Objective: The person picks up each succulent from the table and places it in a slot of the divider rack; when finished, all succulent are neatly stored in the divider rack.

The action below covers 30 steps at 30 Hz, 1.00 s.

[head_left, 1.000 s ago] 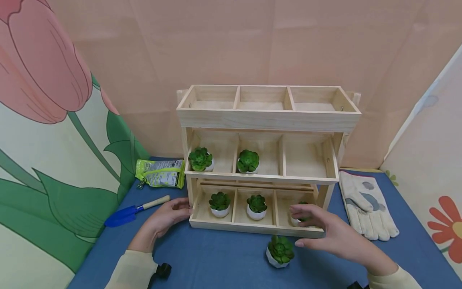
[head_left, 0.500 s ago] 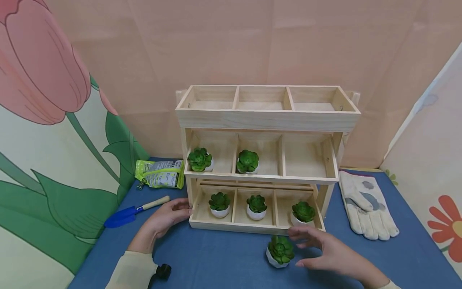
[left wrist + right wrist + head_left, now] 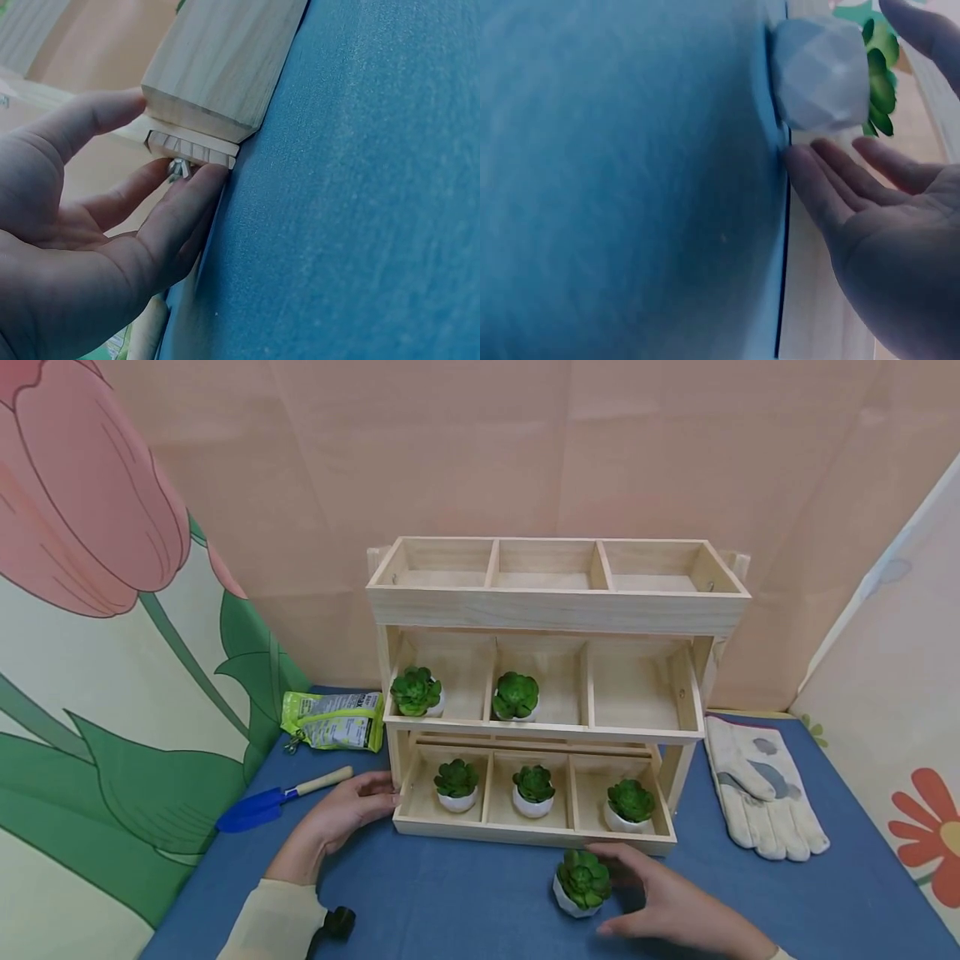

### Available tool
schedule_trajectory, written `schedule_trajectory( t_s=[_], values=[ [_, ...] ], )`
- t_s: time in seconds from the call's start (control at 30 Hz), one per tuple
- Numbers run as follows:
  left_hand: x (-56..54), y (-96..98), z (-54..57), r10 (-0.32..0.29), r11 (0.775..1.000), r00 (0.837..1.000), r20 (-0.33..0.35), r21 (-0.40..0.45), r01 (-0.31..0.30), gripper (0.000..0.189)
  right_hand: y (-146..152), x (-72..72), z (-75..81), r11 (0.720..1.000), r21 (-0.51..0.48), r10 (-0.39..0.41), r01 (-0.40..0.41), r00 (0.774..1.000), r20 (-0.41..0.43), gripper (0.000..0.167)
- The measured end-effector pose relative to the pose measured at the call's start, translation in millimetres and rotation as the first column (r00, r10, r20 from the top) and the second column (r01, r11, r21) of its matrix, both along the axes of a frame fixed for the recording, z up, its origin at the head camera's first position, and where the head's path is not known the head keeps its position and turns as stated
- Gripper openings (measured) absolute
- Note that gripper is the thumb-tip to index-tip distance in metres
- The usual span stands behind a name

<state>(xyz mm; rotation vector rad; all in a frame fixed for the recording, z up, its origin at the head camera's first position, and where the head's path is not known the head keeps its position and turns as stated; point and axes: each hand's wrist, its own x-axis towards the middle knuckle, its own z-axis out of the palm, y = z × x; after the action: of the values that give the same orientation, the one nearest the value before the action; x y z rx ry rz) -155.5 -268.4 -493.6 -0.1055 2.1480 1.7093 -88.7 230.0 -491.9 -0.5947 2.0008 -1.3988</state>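
Observation:
A three-tier wooden planter shelf [image 3: 558, 612] stands on the blue-covered table, each tier split into three compartments. My left hand [image 3: 352, 810] holds its lower left corner; in the left wrist view the thumb lies at the front board [image 3: 214, 64], the fingertips by a bolt [image 3: 178, 169]. A succulent in a white faceted pot [image 3: 582, 883] stands before the shelf. Around its right side my right hand [image 3: 660, 893] curves, thumb and fingers spread; the right wrist view shows a gap between fingertips and the pot [image 3: 821, 75]. Succulents [image 3: 630, 800] fill the bottom compartments; two more [image 3: 515, 695] sit in the middle tier.
Left of the shelf lie a green printed bag [image 3: 333, 720] and a blue trowel [image 3: 258, 808] with a wooden handle, close to my left forearm. White work gloves [image 3: 765, 789] lie to the right. Painted flower panels stand on both sides.
My right hand has come away from the bottom right compartment, down and left to the front succulent, uncovering the succulent behind it. The left hand has stayed on the shelf corner.

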Motion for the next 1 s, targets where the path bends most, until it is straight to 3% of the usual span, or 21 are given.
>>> schedule_trajectory(
  t_s=[0.23,1.0],
  values=[
    [-0.8,0.5,1.1,-0.002,1.0,1.0,-0.002,-0.012,0.002,0.076,-9.5,-1.0,-4.6,0.998,0.048,-0.041,0.042,0.999,-0.025,0.083],
    [-0.4,2.8,4.2,-0.007,1.0,1.0,-0.011,-0.027,0.007,0.074,-24.1,-2.2,-9.9,0.996,0.021,-0.086,0.086,0.996,-0.035,0.066]
  ],
)
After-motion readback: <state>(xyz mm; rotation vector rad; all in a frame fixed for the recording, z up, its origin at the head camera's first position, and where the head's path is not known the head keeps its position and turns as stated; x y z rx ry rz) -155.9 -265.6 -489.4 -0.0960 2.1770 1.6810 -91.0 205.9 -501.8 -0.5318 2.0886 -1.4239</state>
